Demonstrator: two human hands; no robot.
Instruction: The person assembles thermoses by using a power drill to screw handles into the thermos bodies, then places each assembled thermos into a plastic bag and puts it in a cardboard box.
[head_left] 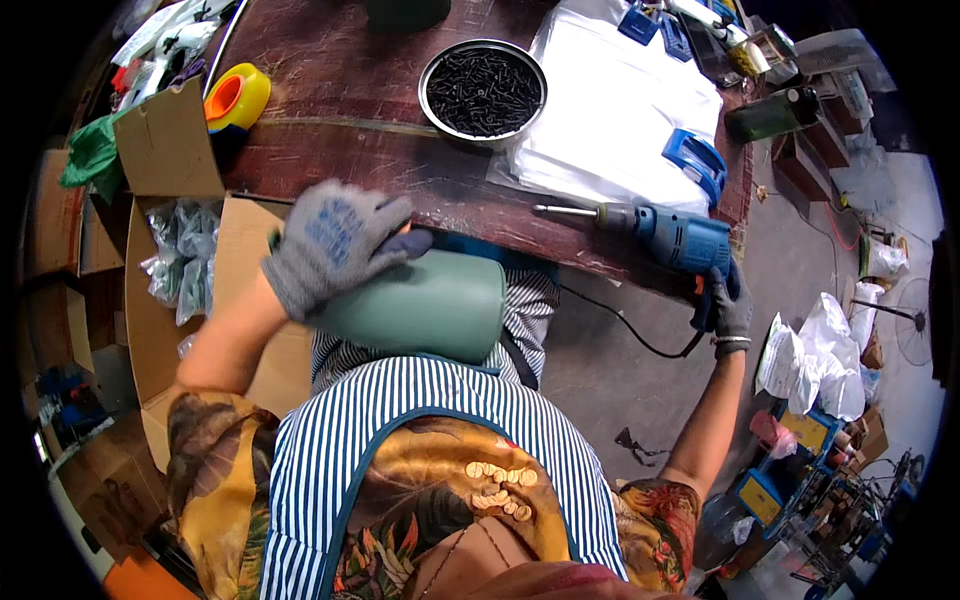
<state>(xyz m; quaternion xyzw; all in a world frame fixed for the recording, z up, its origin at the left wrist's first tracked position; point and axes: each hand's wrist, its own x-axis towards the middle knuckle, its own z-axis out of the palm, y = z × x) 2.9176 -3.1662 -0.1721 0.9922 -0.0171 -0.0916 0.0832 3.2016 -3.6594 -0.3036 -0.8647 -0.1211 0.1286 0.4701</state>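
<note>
In a grey work glove, my left hand (340, 240) lies over a smooth green cylinder (430, 305) and grips it from above. The cylinder rests sideways across my lap, against the striped apron (430, 385); its left end is hidden by my hand and forearm. My right hand (732, 305), also gloved, is wrapped around the handle of a blue corded power drill (680, 238). A long silver bit (568, 211) points left from the drill, over the table's near edge. Ahead stands a metal bowl (484, 137) filled with black screws (482, 92).
White plastic bags (610, 110) lie stacked on the dark red table (330, 130). Blue tape dispensers (695, 165) and a yellow one (240, 97) sit near its sides. At left an open cardboard box (150, 340) holds wrapped items. The drill's black cord (625, 325) hangs below the table.
</note>
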